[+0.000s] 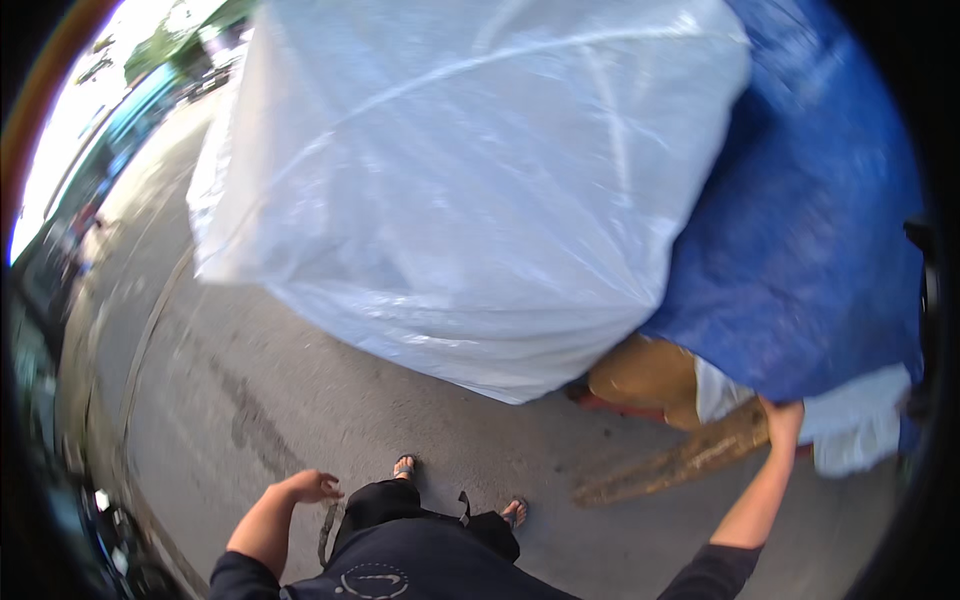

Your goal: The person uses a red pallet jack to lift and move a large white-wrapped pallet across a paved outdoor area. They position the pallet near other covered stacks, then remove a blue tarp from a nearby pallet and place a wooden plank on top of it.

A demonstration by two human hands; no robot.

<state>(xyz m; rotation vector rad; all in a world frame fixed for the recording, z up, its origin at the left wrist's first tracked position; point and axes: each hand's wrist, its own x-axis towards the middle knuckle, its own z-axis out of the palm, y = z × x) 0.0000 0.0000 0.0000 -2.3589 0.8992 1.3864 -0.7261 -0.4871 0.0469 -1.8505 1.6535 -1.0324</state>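
A large bulky load under a whitish translucent plastic sheet (470,200) fills the upper middle. A crinkled blue tarp (800,230) hangs over its right side. My right hand (784,415) reaches up to the tarp's lower edge, beside the end of a worn wooden plank (690,458). Its fingers are hidden there, so whether they grip tarp or plank cannot be made out. Low on the left, my left hand (313,487) hangs near my hip with loosely bent fingers and nothing in it.
Brown wrapped material (645,380) shows beneath the tarp, with a red edge under it. A pale sheet (855,420) hangs at the right. My sandalled feet (405,466) stand on grey pavement (330,400). A curb line (145,350) runs along the left, with blurred vehicles beyond.
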